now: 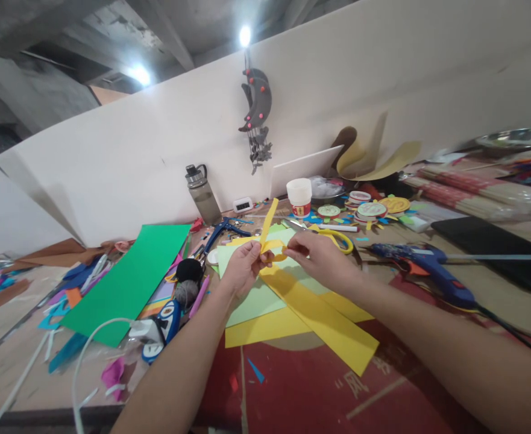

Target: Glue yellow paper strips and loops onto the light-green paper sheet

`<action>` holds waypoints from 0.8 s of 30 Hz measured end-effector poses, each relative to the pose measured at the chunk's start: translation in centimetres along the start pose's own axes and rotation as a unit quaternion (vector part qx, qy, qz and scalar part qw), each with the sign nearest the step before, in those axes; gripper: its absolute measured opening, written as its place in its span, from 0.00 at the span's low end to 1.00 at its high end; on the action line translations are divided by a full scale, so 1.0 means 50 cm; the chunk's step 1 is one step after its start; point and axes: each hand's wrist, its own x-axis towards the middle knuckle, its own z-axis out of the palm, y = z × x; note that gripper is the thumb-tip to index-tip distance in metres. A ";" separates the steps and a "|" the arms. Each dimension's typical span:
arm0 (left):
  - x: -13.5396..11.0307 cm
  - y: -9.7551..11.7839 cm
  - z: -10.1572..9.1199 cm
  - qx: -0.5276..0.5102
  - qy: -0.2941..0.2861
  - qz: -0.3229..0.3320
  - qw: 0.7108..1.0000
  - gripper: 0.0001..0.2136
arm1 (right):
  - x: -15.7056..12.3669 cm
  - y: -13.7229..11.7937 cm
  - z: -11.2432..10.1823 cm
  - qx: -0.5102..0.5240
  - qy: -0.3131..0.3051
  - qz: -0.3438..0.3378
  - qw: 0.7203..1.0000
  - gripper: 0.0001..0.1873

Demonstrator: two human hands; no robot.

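Thumb and fingers of my left hand (pixel 246 265) are closed on a narrow yellow strip (pixel 269 220), one end of which sticks up above the hand. My right hand (pixel 317 253) pinches another part of the strip, which bends between the two hands. It looks like paper or thin felt; I cannot tell which. Below the hands lie pale green sheets (pixel 249 301) and wider yellow pieces (pixel 323 322). Yellow-handled scissors (pixel 344 241) lie just beyond my right hand, partly hidden by it.
To the right are a blue glue gun (pixel 441 274) and a black flat object (pixel 495 250). A green sheet (pixel 134 277), yarn balls (pixel 187 280) and a white cable (pixel 78 367) lie left. Behind stand a bottle (pixel 204 196) and a white cup (pixel 299 193).
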 end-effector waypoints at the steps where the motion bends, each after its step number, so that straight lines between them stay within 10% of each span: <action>1: -0.001 -0.001 0.003 0.001 0.003 0.001 1.000 0.15 | -0.001 -0.001 0.000 -0.018 -0.002 -0.007 1.000 0.10; 9: 0.014 -0.003 -0.017 -0.031 0.043 0.043 0.998 0.13 | -0.002 -0.027 -0.024 0.054 -0.036 0.001 0.998 0.12; 16: 0.013 0.008 -0.033 -0.094 0.035 0.044 0.994 0.11 | -0.011 -0.025 -0.010 0.199 -0.300 -0.001 0.933 0.25; 24: 0.010 -0.006 -0.030 -0.004 -0.011 0.057 0.998 0.13 | 0.009 -0.001 0.006 0.183 -0.032 0.193 0.964 0.04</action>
